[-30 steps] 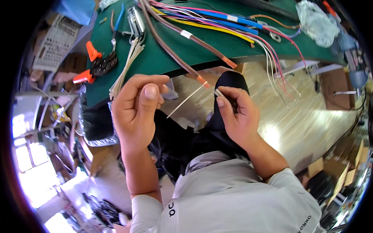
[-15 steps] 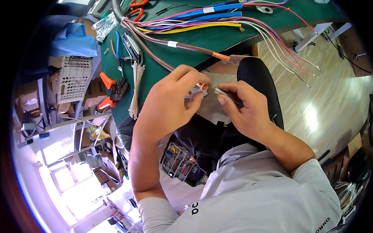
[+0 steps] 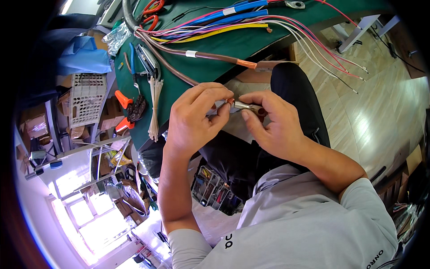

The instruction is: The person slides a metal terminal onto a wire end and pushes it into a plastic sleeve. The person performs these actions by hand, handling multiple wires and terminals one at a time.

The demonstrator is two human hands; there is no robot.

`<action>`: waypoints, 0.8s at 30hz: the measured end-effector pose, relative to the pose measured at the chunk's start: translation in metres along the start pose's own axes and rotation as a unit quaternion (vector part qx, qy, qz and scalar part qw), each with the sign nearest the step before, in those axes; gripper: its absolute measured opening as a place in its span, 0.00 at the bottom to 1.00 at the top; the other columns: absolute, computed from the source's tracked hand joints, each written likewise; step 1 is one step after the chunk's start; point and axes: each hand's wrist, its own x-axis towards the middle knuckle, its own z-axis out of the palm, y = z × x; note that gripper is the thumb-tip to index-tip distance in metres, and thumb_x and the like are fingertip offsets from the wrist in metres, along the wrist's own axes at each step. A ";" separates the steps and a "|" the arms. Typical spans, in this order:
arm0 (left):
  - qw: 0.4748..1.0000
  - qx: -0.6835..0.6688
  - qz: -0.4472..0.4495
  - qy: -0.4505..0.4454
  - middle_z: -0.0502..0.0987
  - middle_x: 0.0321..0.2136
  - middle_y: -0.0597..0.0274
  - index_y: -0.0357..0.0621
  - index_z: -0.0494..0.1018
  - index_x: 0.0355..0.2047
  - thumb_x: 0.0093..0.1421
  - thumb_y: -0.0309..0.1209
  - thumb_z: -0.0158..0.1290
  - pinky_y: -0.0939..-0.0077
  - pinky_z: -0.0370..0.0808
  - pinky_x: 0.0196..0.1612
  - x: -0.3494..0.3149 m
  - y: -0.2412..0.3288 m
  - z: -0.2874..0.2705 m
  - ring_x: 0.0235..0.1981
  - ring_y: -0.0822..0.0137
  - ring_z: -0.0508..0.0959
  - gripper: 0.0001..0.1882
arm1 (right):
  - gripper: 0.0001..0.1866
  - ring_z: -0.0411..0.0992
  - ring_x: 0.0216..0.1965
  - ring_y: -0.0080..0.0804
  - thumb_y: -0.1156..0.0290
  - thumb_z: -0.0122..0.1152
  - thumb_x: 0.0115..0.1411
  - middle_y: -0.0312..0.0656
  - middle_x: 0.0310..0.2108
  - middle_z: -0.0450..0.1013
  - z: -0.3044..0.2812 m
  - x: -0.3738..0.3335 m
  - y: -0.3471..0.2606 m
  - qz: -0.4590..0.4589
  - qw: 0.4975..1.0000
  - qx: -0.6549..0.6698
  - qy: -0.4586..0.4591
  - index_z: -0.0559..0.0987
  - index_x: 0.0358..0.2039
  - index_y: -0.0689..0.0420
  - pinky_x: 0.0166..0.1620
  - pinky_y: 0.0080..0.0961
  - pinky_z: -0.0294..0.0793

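Observation:
My left hand (image 3: pixel 190 114) is closed round the end of a thick brown cable (image 3: pixel 179 75), near its bare copper strands (image 3: pixel 230 101). Between thumb and fingers, my right hand (image 3: pixel 280 125) grips a silvery metal cable lug (image 3: pixel 243 105). The lug's barrel end is right at the copper strands; fingers hide whether any strands are inside. Beyond my hands, a second brown cable (image 3: pixel 215 57) with a white label lies on the green table (image 3: pixel 177 101), its stripped copper end (image 3: pixel 246 64) reaching past the table edge.
Blue, yellow, pink and white wires (image 3: pixel 210 31) fan out across the table. At its left lie an orange-handled crimping tool (image 3: pixel 135 107), a bundle of pale cable ties (image 3: pixel 155 110), a blue-handled tool (image 3: pixel 133 58) and a plastic bag (image 3: pixel 117 38). Red-handled scissors (image 3: pixel 150 22) rest farther back.
My right hand has moved left, bringing the lug up to the copper end, where a gap stood before. The lug shows more of its length. The whole view has shifted slightly.

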 end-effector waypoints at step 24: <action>0.998 -0.035 -0.061 -0.003 0.79 0.33 0.61 0.39 0.78 0.33 0.47 0.15 0.59 0.78 0.78 0.30 0.004 0.008 -0.004 0.30 0.69 0.80 0.12 | 0.08 0.76 0.28 0.22 0.76 0.59 0.62 0.42 0.30 0.76 0.000 0.004 -0.001 0.106 0.987 0.120 -0.027 0.75 0.41 0.64 0.32 0.20 0.75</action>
